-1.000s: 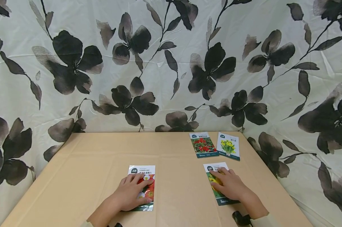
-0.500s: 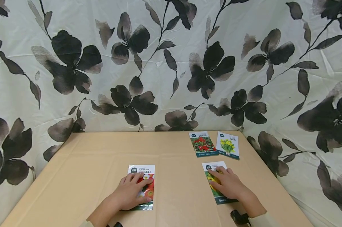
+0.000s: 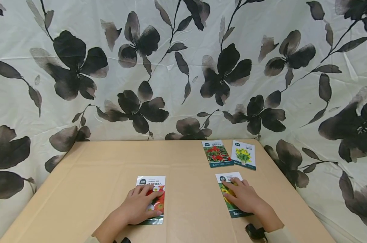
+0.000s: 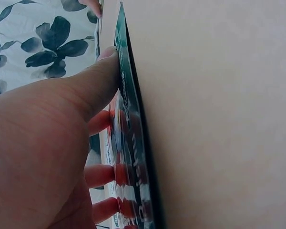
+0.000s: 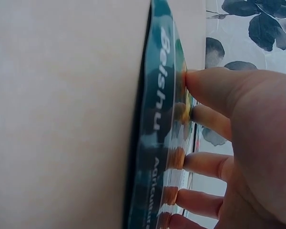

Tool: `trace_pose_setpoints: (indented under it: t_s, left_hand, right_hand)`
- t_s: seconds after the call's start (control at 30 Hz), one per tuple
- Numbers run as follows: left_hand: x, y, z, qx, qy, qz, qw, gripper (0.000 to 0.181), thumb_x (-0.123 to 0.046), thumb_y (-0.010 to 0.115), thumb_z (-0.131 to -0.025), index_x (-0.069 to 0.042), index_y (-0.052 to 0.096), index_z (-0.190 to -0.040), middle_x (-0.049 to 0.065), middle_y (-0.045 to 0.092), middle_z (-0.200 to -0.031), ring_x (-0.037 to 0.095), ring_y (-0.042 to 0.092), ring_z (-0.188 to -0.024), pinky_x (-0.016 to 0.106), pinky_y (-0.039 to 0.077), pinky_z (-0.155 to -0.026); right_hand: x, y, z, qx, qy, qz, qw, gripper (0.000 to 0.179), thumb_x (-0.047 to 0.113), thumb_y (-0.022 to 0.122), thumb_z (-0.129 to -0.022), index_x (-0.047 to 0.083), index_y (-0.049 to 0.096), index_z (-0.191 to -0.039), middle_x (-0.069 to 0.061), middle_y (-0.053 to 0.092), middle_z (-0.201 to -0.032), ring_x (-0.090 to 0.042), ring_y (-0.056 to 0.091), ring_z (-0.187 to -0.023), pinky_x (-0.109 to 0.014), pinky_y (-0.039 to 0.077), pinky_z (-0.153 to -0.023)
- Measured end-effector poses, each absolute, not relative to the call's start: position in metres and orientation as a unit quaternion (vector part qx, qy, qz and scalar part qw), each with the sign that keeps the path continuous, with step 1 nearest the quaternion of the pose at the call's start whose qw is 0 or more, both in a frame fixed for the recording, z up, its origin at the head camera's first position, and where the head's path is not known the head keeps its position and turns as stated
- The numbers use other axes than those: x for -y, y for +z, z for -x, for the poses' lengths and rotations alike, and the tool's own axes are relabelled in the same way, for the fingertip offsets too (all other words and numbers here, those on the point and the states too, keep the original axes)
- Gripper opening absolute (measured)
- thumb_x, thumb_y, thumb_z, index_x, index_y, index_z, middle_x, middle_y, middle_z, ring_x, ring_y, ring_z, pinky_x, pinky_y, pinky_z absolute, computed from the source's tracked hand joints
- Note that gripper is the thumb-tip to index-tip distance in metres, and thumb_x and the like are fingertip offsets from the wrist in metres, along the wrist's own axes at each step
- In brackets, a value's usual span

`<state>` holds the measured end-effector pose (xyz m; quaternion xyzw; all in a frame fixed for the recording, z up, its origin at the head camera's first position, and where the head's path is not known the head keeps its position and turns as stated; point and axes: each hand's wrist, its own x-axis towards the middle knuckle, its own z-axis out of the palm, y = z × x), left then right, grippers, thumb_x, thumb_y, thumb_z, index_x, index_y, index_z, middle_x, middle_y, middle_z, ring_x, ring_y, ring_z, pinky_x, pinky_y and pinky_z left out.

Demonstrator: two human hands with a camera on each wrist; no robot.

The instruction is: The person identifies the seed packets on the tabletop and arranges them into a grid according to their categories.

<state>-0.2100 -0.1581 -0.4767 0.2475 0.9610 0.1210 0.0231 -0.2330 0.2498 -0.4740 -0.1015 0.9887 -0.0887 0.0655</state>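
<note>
My left hand (image 3: 142,204) rests on a seed packet with red and white flowers (image 3: 160,202) that lies on the table left of the middle. In the left wrist view its thumb and fingertips touch the packet's glossy face. On the right, my right hand (image 3: 245,199) lies over another seed packet (image 3: 239,213), green with yellow flowers and a dark teal bottom band. The right wrist view shows the thumb and spread fingers touching that packet's front, its band (image 5: 157,109) nearest the camera. Both hands cover part of their packets. Neither hand curls round its packet.
Behind the right hand lie two more seed packets, one with red flowers (image 3: 217,154) and one with yellow flowers (image 3: 243,155), their edges meeting. A pale wooden-coloured tabletop (image 3: 110,162) ends at a floral curtain (image 3: 183,84). A black wrist device (image 3: 255,233) sits at the right wrist.
The right hand and its packet have slid very slightly to the left. The left hand stays on its packet. The whole head view has shifted a little.
</note>
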Motion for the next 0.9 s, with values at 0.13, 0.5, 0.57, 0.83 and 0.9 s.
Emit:
trace_pose_setpoints:
  t_s: [0.13, 0.5, 0.57, 0.83, 0.9]
  left_hand:
    - [0.158, -0.478, 0.210, -0.961, 0.122, -0.246, 0.020, 0.064, -0.064, 0.060, -0.079, -0.036, 0.048, -0.135, 0.009, 0.043, -0.139, 0.036, 0.037, -0.124, 0.060, 0.030, -0.097]
    - [0.158, -0.480, 0.209, -0.962, 0.122, -0.245, 0.016, 0.064, -0.064, 0.060, -0.079, -0.037, 0.048, -0.135, 0.009, 0.042, -0.141, 0.035, 0.036, -0.124, 0.059, 0.029, -0.098]
    - [0.158, -0.479, 0.209, -0.961, 0.124, -0.245, 0.015, 0.064, -0.064, 0.060, -0.079, -0.036, 0.048, -0.135, 0.009, 0.042, -0.140, 0.035, 0.036, -0.124, 0.059, 0.029, -0.098]
    - [0.158, -0.479, 0.208, -0.961, 0.123, -0.246, 0.018, 0.065, -0.064, 0.060, -0.079, -0.036, 0.048, -0.135, 0.009, 0.042, -0.141, 0.035, 0.036, -0.124, 0.060, 0.029, -0.098]
    - [0.158, -0.480, 0.209, -0.961, 0.125, -0.245, 0.021, 0.065, -0.064, 0.060, -0.079, -0.036, 0.048, -0.136, 0.009, 0.042, -0.141, 0.035, 0.036, -0.124, 0.060, 0.029, -0.098]
  right_hand:
    - [-0.249, -0.476, 0.233, -0.989, -0.090, 0.101, 0.063, 0.056, 0.055, 0.056, -0.087, 0.031, 0.049, -0.137, -0.007, 0.045, -0.138, -0.028, 0.041, -0.115, -0.052, 0.042, -0.088]
    - [-0.249, -0.478, 0.234, -0.989, -0.094, 0.095, 0.060, 0.054, 0.054, 0.057, -0.087, 0.027, 0.053, -0.133, -0.007, 0.046, -0.137, -0.030, 0.041, -0.114, -0.053, 0.042, -0.087]
    - [-0.247, -0.477, 0.233, -0.989, -0.097, 0.097, 0.059, 0.054, 0.054, 0.058, -0.086, 0.027, 0.053, -0.133, -0.006, 0.047, -0.136, -0.029, 0.041, -0.113, -0.053, 0.042, -0.087]
    - [-0.238, -0.477, 0.230, -0.987, -0.106, 0.104, 0.059, 0.052, 0.054, 0.059, -0.086, 0.029, 0.054, -0.131, -0.002, 0.049, -0.131, -0.026, 0.041, -0.108, -0.052, 0.041, -0.087]
    - [-0.236, -0.477, 0.230, -0.987, -0.107, 0.104, 0.058, 0.052, 0.054, 0.059, -0.086, 0.029, 0.054, -0.131, -0.001, 0.049, -0.130, -0.025, 0.042, -0.107, -0.052, 0.041, -0.087]
